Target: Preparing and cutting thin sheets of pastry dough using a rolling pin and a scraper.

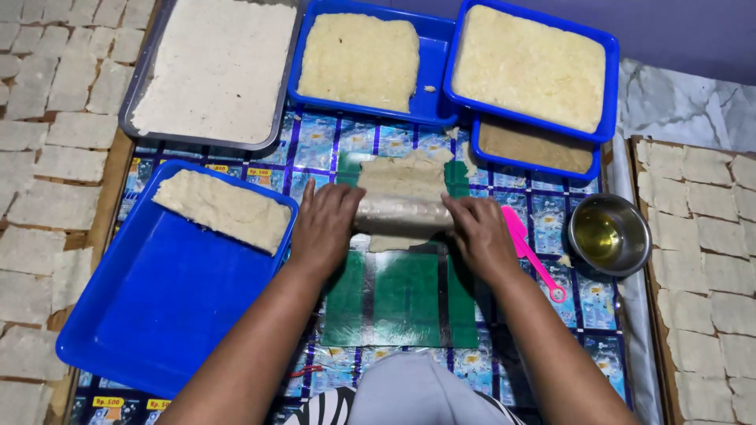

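A: Both palms are down flat on the roller [403, 214], the left hand [324, 228] over one end and the right hand [479, 234] over the other, fingers spread and pressing rather than curled round it.

B: And under it?

A: A pale sheet of dough [403, 179], one part spread beyond the roller, a ragged edge poking out on the near side. It lies on a green mat [405, 303] at the middle of the patterned table cover [551, 216].

B: Busy table all round.

A: Very. To the left, a big blue tray [157, 307] with a slab of dough [222, 208] along its far end. Far left, a grey metal tray [134, 110] full of whitish mass. At the back, two blue trays [435, 79] of yellowish mash, with a third holding something brown tucked under the right one.

B: And beside the right hand?

A: A pink spatula [529, 252] lying just next to the wrist, and beyond it a small steel bowl [622, 206] of yellow oil. Flat cut squares [701, 260] line the boards on both sides.
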